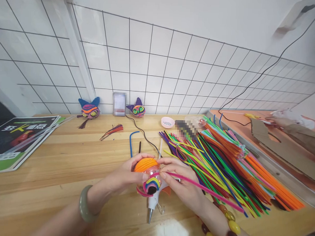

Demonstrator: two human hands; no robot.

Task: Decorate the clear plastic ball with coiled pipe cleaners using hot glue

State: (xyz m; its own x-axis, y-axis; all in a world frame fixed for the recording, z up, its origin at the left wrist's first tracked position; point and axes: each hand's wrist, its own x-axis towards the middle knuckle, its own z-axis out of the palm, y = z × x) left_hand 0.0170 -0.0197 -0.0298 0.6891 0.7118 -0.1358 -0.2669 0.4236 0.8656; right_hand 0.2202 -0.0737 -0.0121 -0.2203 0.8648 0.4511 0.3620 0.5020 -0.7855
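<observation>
My left hand (127,175) is closed around a clear plastic ball (147,164) partly wrapped in orange pipe cleaners. On its near side, yellow, blue and pink pieces curve around a black round spot. My right hand (183,182) pinches a long pink pipe cleaner (209,192), its end against the ball and its tail trailing right. Below the ball, a white glue gun (152,202) lies on the table, nozzle toward me, its body partly hidden by my hands and the ball.
Loose pipe cleaners (212,168) in many colours spread to the right. At the back stand two yarn-like animal heads, one blue-eared (89,108), one purple-eared (137,108), a phone (119,103) and a pink bowl (168,122). A magazine (25,137) lies left. Cardboard (280,150) and another person's hand (280,123) are right.
</observation>
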